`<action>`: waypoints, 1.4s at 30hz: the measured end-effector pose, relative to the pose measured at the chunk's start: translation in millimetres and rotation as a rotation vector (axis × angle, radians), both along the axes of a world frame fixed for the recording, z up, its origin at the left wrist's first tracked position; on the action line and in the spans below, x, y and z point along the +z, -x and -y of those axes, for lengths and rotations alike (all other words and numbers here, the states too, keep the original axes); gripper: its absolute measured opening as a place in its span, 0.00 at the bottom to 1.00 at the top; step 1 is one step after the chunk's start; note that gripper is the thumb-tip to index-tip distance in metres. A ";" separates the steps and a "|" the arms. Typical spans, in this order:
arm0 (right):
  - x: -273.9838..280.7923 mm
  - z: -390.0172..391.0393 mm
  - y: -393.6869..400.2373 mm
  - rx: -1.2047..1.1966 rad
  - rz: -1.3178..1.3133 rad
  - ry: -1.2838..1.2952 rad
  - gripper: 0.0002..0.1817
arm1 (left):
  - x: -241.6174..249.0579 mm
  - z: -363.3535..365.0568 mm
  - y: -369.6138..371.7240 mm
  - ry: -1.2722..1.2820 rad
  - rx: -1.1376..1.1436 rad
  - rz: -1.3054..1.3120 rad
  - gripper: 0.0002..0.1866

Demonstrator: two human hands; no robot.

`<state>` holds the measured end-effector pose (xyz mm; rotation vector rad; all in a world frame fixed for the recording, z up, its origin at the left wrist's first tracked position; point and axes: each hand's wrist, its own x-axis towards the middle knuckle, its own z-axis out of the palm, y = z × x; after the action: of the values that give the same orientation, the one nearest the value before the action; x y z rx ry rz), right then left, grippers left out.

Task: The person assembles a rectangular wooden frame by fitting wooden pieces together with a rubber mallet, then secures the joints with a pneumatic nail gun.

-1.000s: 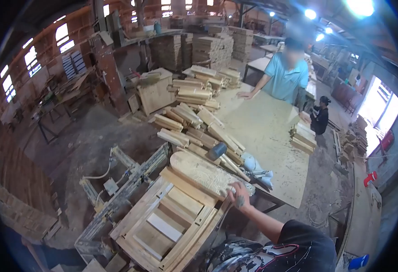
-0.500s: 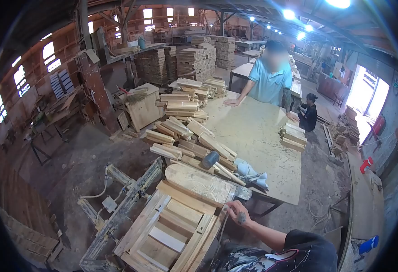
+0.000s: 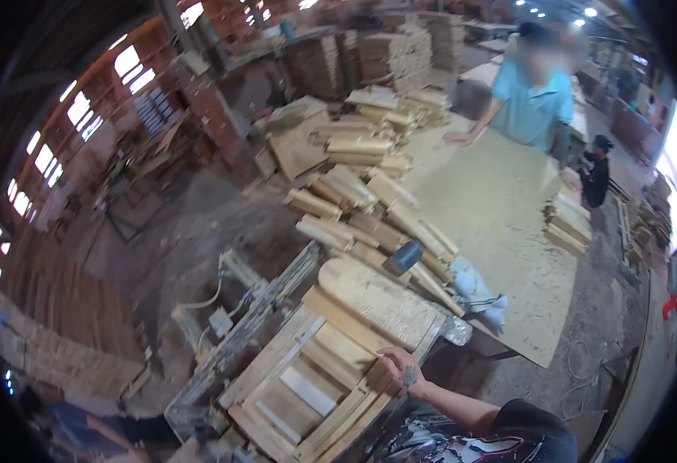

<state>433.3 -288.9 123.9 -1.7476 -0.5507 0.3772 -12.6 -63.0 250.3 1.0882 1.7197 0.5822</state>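
My right hand (image 3: 402, 369) rests at the near right corner of a wooden panel frame (image 3: 330, 333), its fingers stretched over the rail and nothing visible between them. The frame has light wooden rails around several inner slats, one of them whiter (image 3: 308, 390). It lies against a thick board with a rounded end (image 3: 377, 301). Beyond that board, a mallet with a dark head (image 3: 403, 258) lies on wooden pieces. My left hand is out of view.
Wooden pieces (image 3: 354, 185) lie piled on a large table (image 3: 500, 201). Across it stands a person in a light blue shirt (image 3: 531, 100); another person (image 3: 597, 174) is low behind. Left of the frame is a metal clamp-like rig (image 3: 253, 309). A blurred arm (image 3: 114, 436) shows at lower left.
The view has turned, shifting the scene right. My right hand has moved from beside the frame's corner onto its rail. A blurred arm has appeared at lower left.
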 end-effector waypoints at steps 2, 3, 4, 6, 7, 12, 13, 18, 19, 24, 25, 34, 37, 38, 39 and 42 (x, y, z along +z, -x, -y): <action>8.1 -16.6 3.9 0.130 0.191 -0.002 0.13 | 9.8 8.4 -68.7 0.000 -0.049 0.131 0.21; 16.6 -23.2 6.7 0.228 0.013 -0.001 0.12 | 8.9 4.6 -96.1 -0.036 -0.193 0.193 0.15; 10.5 -33.8 3.9 0.259 0.004 0.001 0.12 | -16.7 -2.9 -109.4 -0.153 -0.320 0.225 0.14; -4.0 -47.1 13.6 0.388 0.030 0.018 0.11 | 10.4 4.1 -177.7 -0.101 -0.406 0.192 0.13; -0.1 -53.8 15.7 0.445 -0.170 -0.006 0.12 | 16.8 2.1 -204.9 -0.013 -0.440 0.134 0.13; -35.1 -82.4 44.4 0.503 -0.418 -0.149 0.15 | -4.5 -4.3 -289.2 0.091 -0.447 0.146 0.12; -39.8 -89.6 49.5 0.513 -0.448 -0.105 0.17 | -10.1 -7.5 -299.5 0.084 -0.454 0.173 0.11; -82.2 -129.0 60.1 0.496 -0.863 -0.125 0.25 | -53.1 -37.7 -342.1 0.102 -0.530 0.138 0.13; -87.4 -134.8 60.1 0.495 -0.856 -0.200 0.27 | -57.9 -41.1 -347.6 0.092 -0.561 0.098 0.13; -83.5 -150.1 49.9 0.470 -0.926 -0.036 0.31 | -66.0 -47.7 -360.0 0.037 -0.625 0.028 0.13; -81.5 -151.7 47.9 0.477 -0.906 0.010 0.31 | -63.4 -45.0 -364.8 0.018 -0.586 0.045 0.11; -64.0 -148.9 37.2 0.477 -0.906 0.012 0.26 | -66.8 -56.0 -359.5 0.112 -0.527 -0.050 0.14; -69.3 -146.6 44.3 0.481 -0.913 0.064 0.24 | -71.9 -55.8 -361.9 0.056 -0.565 -0.063 0.14; -73.9 -147.1 46.9 0.498 -0.887 0.002 0.22 | -70.7 -53.0 -356.9 0.063 -0.567 -0.063 0.14; -80.3 -145.9 48.0 0.510 -0.857 -0.062 0.19 | -65.0 -50.2 -354.9 0.036 -0.552 -0.039 0.13; -50.1 -102.4 51.4 0.517 -0.943 -0.183 0.22 | -34.2 -32.4 -333.9 0.035 -0.578 0.002 0.14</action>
<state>381.9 -186.5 73.8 -1.0498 -0.3085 1.3713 321.3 -30.7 216.1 1.4757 1.3149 0.1849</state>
